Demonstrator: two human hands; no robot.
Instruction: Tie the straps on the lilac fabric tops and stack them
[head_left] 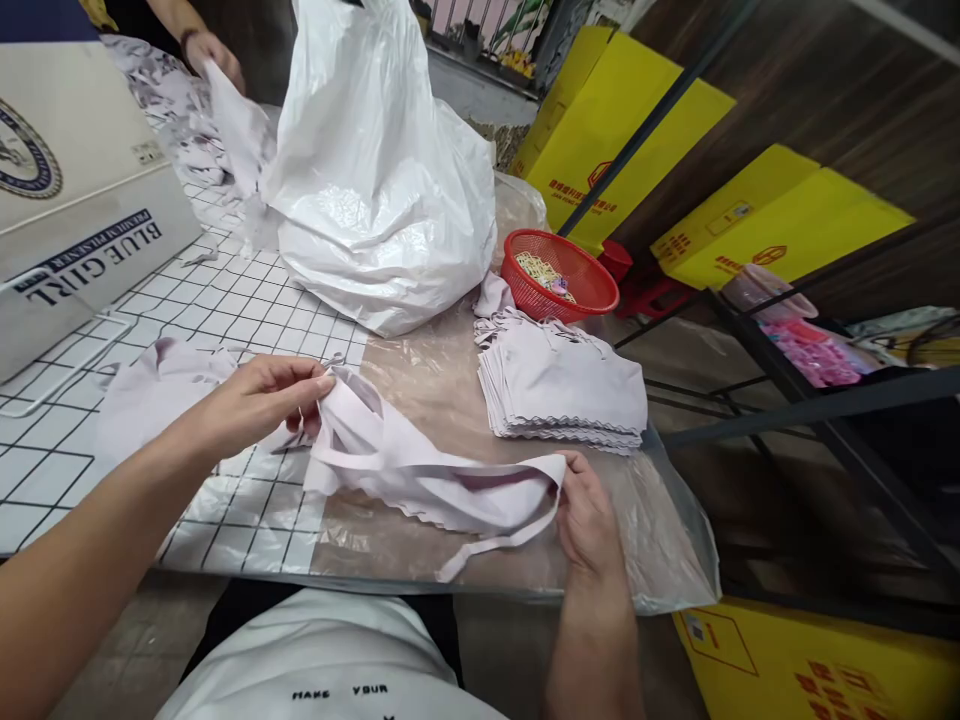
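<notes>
A pale lilac bra (pixel 435 480) is stretched between my two hands, just over the table's front part. My left hand (pixel 262 400) pinches its left end between thumb and fingers. At the other end, my right hand (pixel 589 510) has its fingers closed on the edge, partly hidden behind the cloth. One thin strap dangles below the bra. Beyond my right hand lies a neat stack of matching pale lilac bras (pixel 562 385). More of the same cloth (pixel 161 390) lies loose on the table, partly behind my left forearm.
A big white plastic bag (pixel 382 190) stands mid-table, beside a red basket (pixel 562 270) with small items. On the left are a Blue Girl carton (pixel 75 180) and a wire rack. Another person's hand (pixel 214 60) holds cloth at the back. Yellow boxes (pixel 622 130) and a metal frame stand right.
</notes>
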